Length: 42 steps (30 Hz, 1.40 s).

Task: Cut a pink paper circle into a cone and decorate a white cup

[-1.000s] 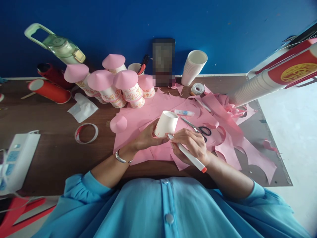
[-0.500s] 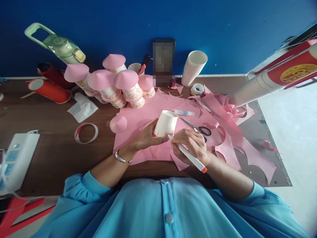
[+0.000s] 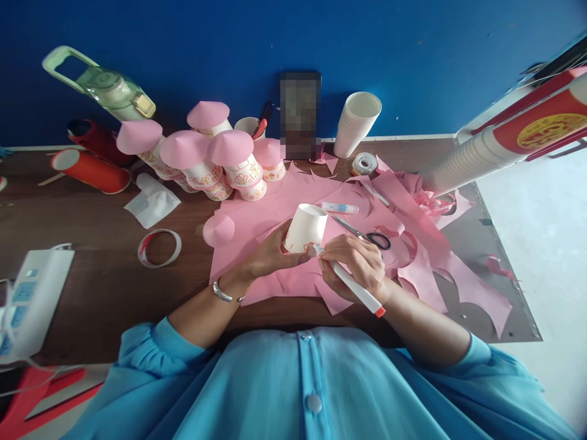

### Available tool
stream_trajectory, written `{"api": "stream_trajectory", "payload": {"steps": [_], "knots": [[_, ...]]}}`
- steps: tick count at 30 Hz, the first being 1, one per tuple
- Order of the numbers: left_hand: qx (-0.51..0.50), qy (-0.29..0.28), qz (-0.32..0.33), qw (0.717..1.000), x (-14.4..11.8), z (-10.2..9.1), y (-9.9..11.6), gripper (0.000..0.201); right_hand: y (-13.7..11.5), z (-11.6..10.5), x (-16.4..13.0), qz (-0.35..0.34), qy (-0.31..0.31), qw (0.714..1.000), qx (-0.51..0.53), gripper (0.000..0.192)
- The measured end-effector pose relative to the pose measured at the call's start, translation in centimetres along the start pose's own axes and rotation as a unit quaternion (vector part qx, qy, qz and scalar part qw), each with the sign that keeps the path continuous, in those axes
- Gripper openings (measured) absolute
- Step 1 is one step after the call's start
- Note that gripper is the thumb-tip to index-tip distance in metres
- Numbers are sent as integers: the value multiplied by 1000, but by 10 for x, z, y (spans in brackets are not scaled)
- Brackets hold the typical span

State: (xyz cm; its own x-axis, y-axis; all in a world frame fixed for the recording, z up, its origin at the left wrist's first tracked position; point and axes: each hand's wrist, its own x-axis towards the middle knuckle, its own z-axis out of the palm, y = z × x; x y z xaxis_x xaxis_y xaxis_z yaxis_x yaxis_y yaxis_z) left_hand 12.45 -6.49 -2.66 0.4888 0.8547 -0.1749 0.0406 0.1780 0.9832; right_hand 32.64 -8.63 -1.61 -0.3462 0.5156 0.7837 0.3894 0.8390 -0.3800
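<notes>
1. Broadly, the dark brown wooden table runs under everything, set against a deep blue wall.
2. Over its middle and right lie overlapping sheets and offcuts of pink paper.
3. At the far edge stands a cluster of decorated paper cups topped with pink paper cones, and to its right a stack of plain white paper cups.
4. My left hand is curled around the white paper cup, thumb and fingers closed on its lower wall; the cup is tipped, mouth away from me, just above the pink paper in front of my chest.
5. My right hand is closed in a writing grip on a white marker with an orange end, its tip touching the cup's near side low down, where red marks show.
6. Just beyond my right hand lie black-handled scissors and a small white glue tube.
7. Left of the paper sit a loose pink paper cone and a flat ring of tape.
</notes>
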Motion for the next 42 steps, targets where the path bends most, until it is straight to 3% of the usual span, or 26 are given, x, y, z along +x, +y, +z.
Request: {"api": "stream_trajectory", "payload": {"steps": [13,29,42], "knots": [[22,31,-19,999,0,0,-6,61,-1,1,-2,4,-4,1000,-6,21],[-23,6,-20,1000,0,0,-1,62,0,3,-5,5,-5,1000,0,25],[-30,28,-20,999,-1,1,-5,62,-2,0,-2,4,-13,1000,-21,21]]}}
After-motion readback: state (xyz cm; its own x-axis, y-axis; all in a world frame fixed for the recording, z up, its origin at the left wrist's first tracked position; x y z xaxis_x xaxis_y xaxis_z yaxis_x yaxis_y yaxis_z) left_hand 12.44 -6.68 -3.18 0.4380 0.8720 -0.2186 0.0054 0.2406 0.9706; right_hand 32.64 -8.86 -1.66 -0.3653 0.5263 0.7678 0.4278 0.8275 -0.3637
